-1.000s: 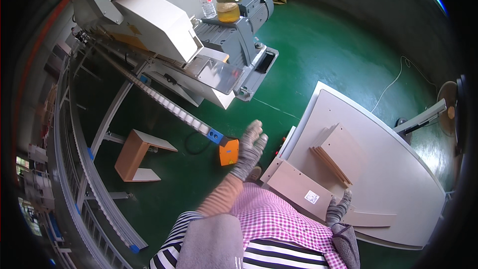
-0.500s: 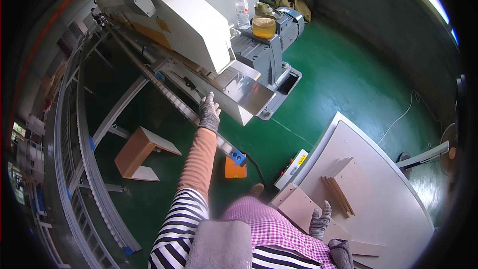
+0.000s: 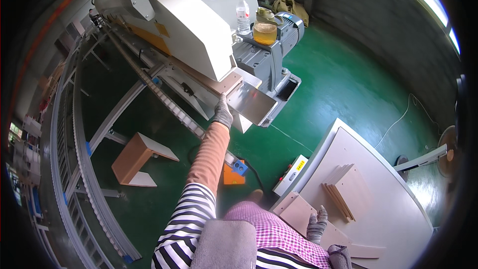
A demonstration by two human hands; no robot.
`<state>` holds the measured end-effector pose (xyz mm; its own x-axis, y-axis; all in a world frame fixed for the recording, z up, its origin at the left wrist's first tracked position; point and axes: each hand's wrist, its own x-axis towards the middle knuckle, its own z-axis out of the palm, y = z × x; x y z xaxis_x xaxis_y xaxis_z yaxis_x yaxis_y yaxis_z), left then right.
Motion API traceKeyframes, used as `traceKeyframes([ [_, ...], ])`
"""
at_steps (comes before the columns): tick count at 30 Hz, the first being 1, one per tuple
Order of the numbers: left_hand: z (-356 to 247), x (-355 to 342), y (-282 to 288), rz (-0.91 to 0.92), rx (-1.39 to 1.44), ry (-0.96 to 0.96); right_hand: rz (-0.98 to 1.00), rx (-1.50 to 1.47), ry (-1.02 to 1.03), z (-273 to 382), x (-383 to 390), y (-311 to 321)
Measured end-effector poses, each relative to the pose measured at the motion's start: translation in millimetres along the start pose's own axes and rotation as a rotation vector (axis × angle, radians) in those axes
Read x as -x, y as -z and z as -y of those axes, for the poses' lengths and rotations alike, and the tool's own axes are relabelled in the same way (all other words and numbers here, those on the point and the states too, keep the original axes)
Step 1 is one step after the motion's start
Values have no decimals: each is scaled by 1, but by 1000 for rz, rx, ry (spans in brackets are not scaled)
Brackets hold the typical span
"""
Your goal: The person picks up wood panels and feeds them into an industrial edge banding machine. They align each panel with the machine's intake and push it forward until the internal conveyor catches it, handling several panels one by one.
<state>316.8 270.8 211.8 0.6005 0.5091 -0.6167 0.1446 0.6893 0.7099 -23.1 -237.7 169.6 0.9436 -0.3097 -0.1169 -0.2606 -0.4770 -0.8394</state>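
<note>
My left hand (image 3: 224, 111), in a grey knitted glove with bare fingertips, reaches forward to the machine's outlet. Its fingers are closed at the near end of a pale brown board (image 3: 230, 83) coming out from under the white machine cover (image 3: 196, 27); some of the fingers are hidden. Right of that board lies a shiny metal plate (image 3: 254, 103). Low over the table, my right hand (image 3: 315, 226) wears the same kind of glove, with its fingers apart and nothing in them. Beneath and beside it are flat boards (image 3: 294, 210) on the white table (image 3: 393, 209).
A stack of boards (image 3: 348, 189) sits on the table. A water bottle (image 3: 243, 16) and a jar of yellow liquid (image 3: 265, 32) stand on the grey motor unit (image 3: 256, 60). Roller conveyor rails (image 3: 84, 169) run along the left. An orange box (image 3: 233, 174) lies on the green floor.
A board has come out from under the machine cover. My left hand has moved forward and right, closing at that board's end. The right hand stays over the table, its fingers slightly shifted.
</note>
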Motion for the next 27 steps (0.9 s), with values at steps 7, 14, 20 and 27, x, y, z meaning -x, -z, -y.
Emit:
traceKeyframes([
  [7,4,20,-15,-32,-68,26,27,-65,-25,-12,2,-7],
  [14,45,80,-43,212,29,343,63,-63,17,-12,12,5],
  [20,119,85,-46,393,292,244,132,-155,26,14,9,19],
  [27,214,253,-35,535,-22,200,335,-620,-143,83,-42,35],
])
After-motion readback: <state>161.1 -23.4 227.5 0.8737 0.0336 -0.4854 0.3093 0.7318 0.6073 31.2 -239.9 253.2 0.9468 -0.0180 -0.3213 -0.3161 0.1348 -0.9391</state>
